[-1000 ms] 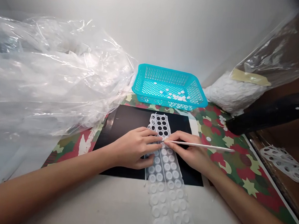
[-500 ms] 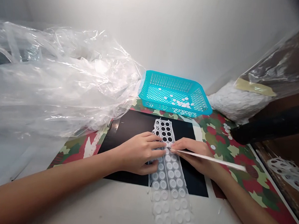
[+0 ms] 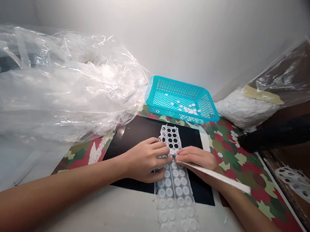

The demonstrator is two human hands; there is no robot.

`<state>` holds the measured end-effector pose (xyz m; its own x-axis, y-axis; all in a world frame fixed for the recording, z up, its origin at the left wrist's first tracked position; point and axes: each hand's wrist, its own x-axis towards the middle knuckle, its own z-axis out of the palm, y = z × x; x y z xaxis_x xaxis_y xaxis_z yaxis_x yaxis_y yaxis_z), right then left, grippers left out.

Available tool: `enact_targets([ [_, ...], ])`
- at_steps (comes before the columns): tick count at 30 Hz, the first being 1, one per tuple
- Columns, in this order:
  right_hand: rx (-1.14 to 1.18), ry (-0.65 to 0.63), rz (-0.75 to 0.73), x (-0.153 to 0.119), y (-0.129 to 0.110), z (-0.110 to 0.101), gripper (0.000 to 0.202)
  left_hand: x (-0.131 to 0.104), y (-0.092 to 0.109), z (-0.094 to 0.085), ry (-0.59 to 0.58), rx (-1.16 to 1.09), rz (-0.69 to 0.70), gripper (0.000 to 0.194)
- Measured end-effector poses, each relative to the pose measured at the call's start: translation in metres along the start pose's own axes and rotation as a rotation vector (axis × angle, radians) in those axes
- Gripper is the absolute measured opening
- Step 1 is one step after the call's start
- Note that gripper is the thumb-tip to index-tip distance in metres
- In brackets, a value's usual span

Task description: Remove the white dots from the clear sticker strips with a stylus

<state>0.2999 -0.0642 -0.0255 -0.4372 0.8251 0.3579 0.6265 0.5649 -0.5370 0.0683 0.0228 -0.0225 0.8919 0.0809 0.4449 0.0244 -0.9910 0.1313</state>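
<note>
A long translucent strip (image 3: pixel 181 191) with rows of round white discs runs from the near edge up over a black sheet (image 3: pixel 141 134). Near its far end the round holes show black. My left hand (image 3: pixel 151 159) rests on the strip from the left, fingers apart and slightly bent, with nothing visibly held. My right hand (image 3: pixel 198 161) is at the strip's right side, its fingers closed round a thin white stick-like piece (image 3: pixel 219 177). The tip of that piece meets the strip between my hands, and its other end points right and toward me.
A blue basket (image 3: pixel 182 118) with scattered white discs stands behind the black sheet. Large clear plastic bags (image 3: pixel 60 93) fill the left. At the right are a bag of white material (image 3: pixel 240 108), a black handle-like object (image 3: pixel 281 133) and perforated white scraps (image 3: pixel 297 182).
The white piece in my right hand has tilted, its free end now lower in view. My right fingers have shifted slightly. The whole view has moved a little.
</note>
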Motion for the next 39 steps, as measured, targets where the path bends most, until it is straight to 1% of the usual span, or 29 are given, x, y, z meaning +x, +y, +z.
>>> enact_targets([
  [2, -0.089, 0.023, -0.016, 0.003, -0.001, 0.002, 0.016, 0.001, 0.001, -0.001, 0.000, 0.020, 0.002, 0.029],
  [5, -0.198, 0.058, -0.108, 0.006, 0.001, 0.006, 0.017, 0.001, 0.001, -0.001, -0.001, 0.033, 0.006, 0.028],
  [7, -0.188, 0.069, -0.164, 0.007, 0.002, 0.009, 0.019, 0.001, 0.000, -0.001, -0.006, 0.028, 0.010, 0.027],
  [8, -0.163, 0.072, -0.154, 0.006, 0.001, 0.010, 0.020, 0.001, 0.000, 0.000, -0.009, 0.023, 0.014, 0.028],
  [9, -0.127, 0.078, -0.112, 0.006, 0.000, 0.010, 0.021, 0.001, -0.001, 0.000, -0.014, 0.018, 0.017, 0.028],
  [11, -0.041, 0.106, 0.030, 0.005, -0.005, 0.010, 0.020, 0.001, -0.001, 0.000, -0.024, 0.008, 0.019, 0.029],
  [14, 0.042, 0.196, 0.215, 0.006, -0.013, 0.008, 0.015, 0.001, -0.001, -0.001, -0.039, 0.003, 0.010, 0.028],
  [18, 0.027, 0.362, 0.358, 0.009, -0.012, 0.003, 0.012, 0.001, 0.000, -0.001, -0.034, -0.001, 0.008, 0.026],
  [21, -0.006, 0.571, 0.444, 0.009, -0.005, -0.005, 0.008, 0.001, -0.001, 0.000, -0.026, -0.007, 0.012, 0.025],
  [24, -0.040, 0.801, 0.427, 0.007, 0.003, -0.015, 0.005, 0.000, -0.001, 0.001, -0.023, -0.009, 0.014, 0.026],
  [26, -0.106, 0.889, 0.373, 0.007, 0.009, -0.024, 0.005, 0.000, -0.001, 0.002, -0.022, -0.010, 0.019, 0.027],
  [27, -0.159, 0.912, 0.347, 0.007, 0.014, -0.029, 0.007, 0.000, -0.001, 0.002, -0.021, -0.010, 0.022, 0.027],
  [29, -0.282, 0.939, 0.304, 0.009, 0.025, -0.039, 0.011, 0.000, -0.001, 0.002, -0.019, -0.012, 0.026, 0.028],
  [31, -0.365, 0.915, 0.280, 0.014, 0.039, -0.049, 0.013, 0.000, -0.001, 0.002, -0.017, -0.015, 0.024, 0.028],
  [34, -0.393, 0.819, 0.271, 0.026, 0.055, -0.059, 0.012, 0.000, -0.002, 0.002, -0.020, -0.026, 0.022, 0.029],
  [36, -0.392, 0.793, 0.258, 0.032, 0.055, -0.059, 0.011, 0.000, -0.002, 0.001, -0.031, -0.037, 0.018, 0.031],
  [39, -0.289, 0.844, 0.285, 0.033, 0.038, -0.048, 0.008, 0.000, -0.003, -0.001, -0.068, -0.065, 0.006, 0.036],
])
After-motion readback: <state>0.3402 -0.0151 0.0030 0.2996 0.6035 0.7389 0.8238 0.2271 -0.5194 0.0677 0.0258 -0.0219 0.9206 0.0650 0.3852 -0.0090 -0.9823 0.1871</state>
